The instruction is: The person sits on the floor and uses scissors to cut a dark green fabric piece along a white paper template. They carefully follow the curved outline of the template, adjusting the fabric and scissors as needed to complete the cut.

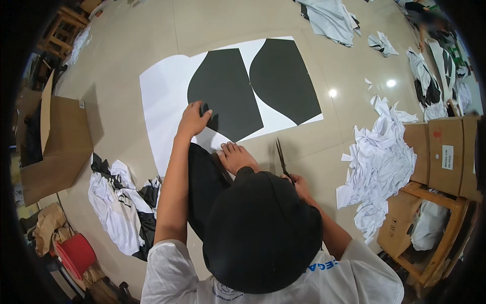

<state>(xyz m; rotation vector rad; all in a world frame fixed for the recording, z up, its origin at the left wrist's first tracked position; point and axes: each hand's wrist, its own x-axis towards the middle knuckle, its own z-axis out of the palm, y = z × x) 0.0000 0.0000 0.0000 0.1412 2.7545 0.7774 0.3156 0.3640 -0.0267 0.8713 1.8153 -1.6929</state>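
Tiled floor (131,38) bears two dark panels (230,88), left hand (194,120) spread, right hand (301,187) gripping scissors (281,158).

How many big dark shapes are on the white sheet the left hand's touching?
2. One dark shape is partly under the left hand; the second dark shape lies right of it.

Blue lettering (322,265) marks the shirt (367,276), a printed label (447,157) and arrow (437,135) the carton (445,181).

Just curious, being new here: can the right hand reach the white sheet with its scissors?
Probably yes: the right hand holds the scissors pointing toward the white sheet, only floor showing between.
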